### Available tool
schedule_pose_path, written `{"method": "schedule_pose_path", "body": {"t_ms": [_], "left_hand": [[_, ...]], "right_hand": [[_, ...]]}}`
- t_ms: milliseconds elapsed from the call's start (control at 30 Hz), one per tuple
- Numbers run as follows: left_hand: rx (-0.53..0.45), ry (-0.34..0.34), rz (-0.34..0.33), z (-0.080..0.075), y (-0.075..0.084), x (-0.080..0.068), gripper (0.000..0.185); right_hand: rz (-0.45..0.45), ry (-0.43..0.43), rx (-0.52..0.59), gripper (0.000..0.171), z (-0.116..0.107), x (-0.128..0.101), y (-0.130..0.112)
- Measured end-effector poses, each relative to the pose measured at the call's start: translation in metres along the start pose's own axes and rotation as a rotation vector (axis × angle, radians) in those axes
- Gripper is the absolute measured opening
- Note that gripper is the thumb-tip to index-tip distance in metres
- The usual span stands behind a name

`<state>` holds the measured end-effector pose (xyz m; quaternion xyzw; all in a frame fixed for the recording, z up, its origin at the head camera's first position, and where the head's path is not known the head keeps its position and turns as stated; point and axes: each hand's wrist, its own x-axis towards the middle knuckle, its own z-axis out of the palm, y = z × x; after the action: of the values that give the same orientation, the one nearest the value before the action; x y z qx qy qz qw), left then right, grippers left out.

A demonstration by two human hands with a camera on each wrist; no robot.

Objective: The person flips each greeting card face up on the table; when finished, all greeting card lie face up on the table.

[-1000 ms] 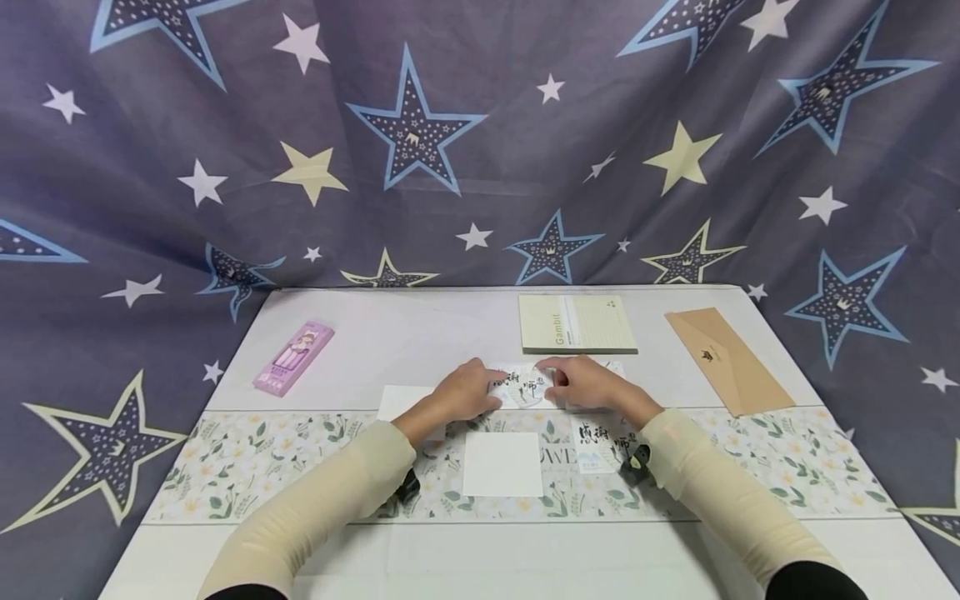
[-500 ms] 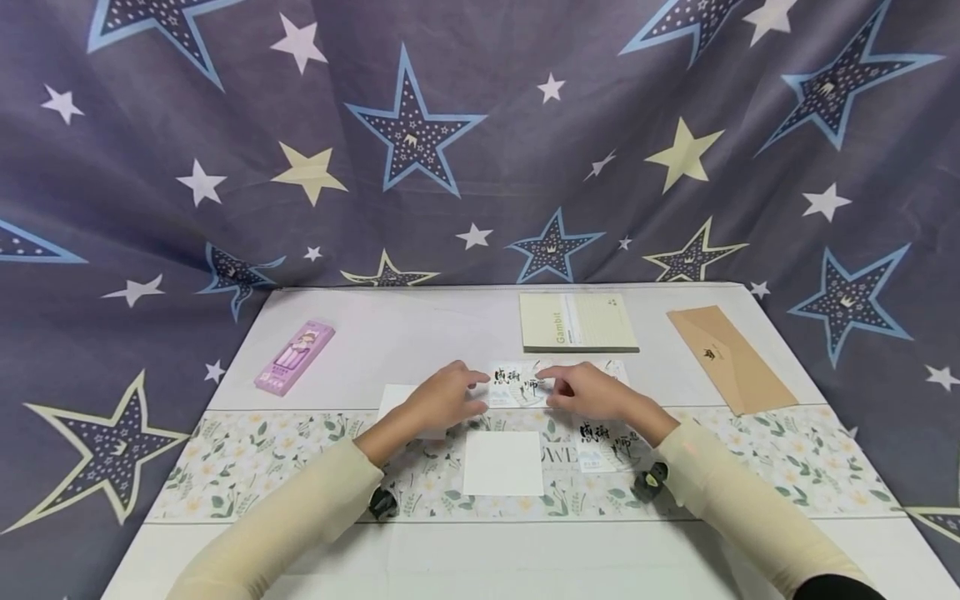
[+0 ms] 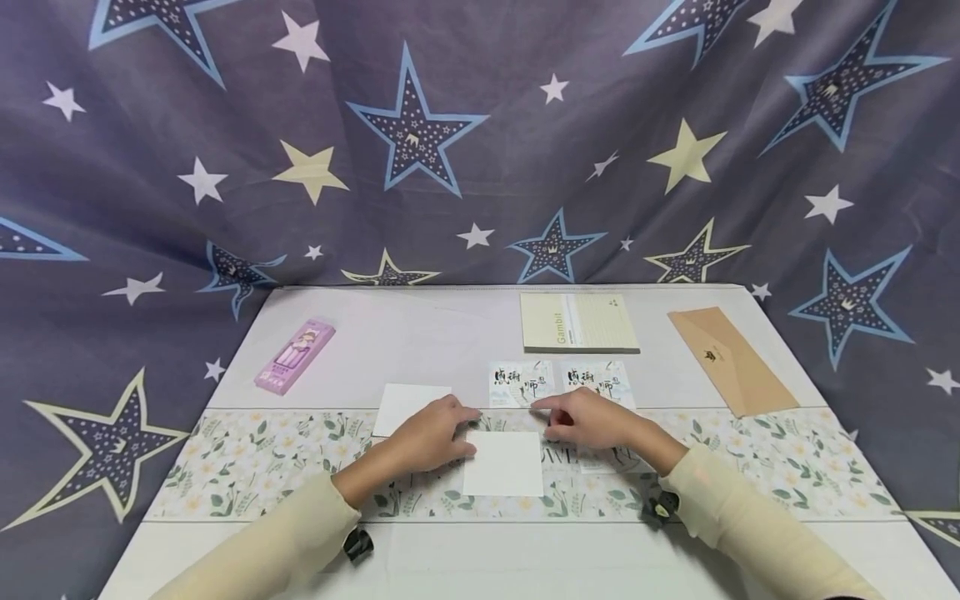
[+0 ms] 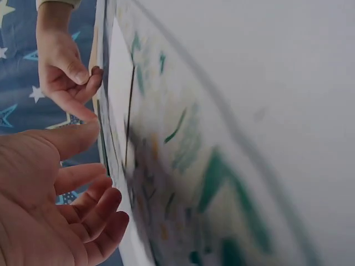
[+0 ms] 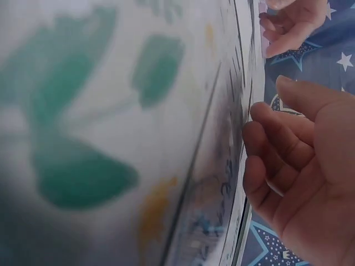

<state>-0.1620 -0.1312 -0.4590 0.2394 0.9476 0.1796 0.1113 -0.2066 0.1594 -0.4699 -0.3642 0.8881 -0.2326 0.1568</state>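
My left hand (image 3: pixel 435 435) is over the table with thumb and index finger apart, holding nothing, its fingertips at the upper left corner of a blank white square card (image 3: pixel 502 464). Another blank white card (image 3: pixel 405 404) lies partly under that hand. To the right, my right hand (image 3: pixel 592 417) hovers with its index finger extended, also holding nothing. Beyond it lie two square cards side by side, a left printed card (image 3: pixel 517 385) and a right printed card (image 3: pixel 581 375), both with black brush characters. A third printed card (image 3: pixel 600 463) is mostly hidden below the right hand.
A cream notebook (image 3: pixel 577 322) lies at the back, and a brown envelope (image 3: pixel 731 360) at the right. A purple box (image 3: pixel 295 356) rests at the back left. A flowered strip (image 3: pixel 300 458) crosses the white table (image 3: pixel 450 558); a starred curtain (image 3: pixel 480 167) hangs behind.
Both hands have come away from the left printed card and drawn back toward the person, the left also moving leftward. That card now lies uncovered beside the right printed one.
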Motion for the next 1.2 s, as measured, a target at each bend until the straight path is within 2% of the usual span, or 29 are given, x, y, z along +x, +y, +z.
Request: {"method": "schedule_pose_path", "body": {"t_ms": [167, 400, 600, 900, 1200], "left_hand": [[0.035, -0.012, 0.018, 0.007, -0.001, -0.014, 0.069], [0.141, 0.017, 0.051, 0.012, 0.003, -0.016, 0.087], [0.164, 0.004, 0.033, 0.016, 0.006, -0.017, 0.086], [0.185, -0.005, 0.022, 0.019, 0.005, -0.018, 0.086], [0.184, 0.018, 0.029, 0.019, 0.002, -0.019, 0.085]], "right_hand": [[-0.035, -0.022, -0.024, 0.044, 0.003, -0.003, -0.005], [-0.04, -0.016, -0.06, 0.044, 0.005, -0.006, -0.009], [-0.006, -0.031, -0.088, 0.044, 0.009, -0.01, -0.011], [-0.003, -0.016, -0.12, 0.038, 0.014, -0.011, -0.014], [-0.053, 0.026, -0.054, 0.028, 0.017, -0.007, -0.012]]}}
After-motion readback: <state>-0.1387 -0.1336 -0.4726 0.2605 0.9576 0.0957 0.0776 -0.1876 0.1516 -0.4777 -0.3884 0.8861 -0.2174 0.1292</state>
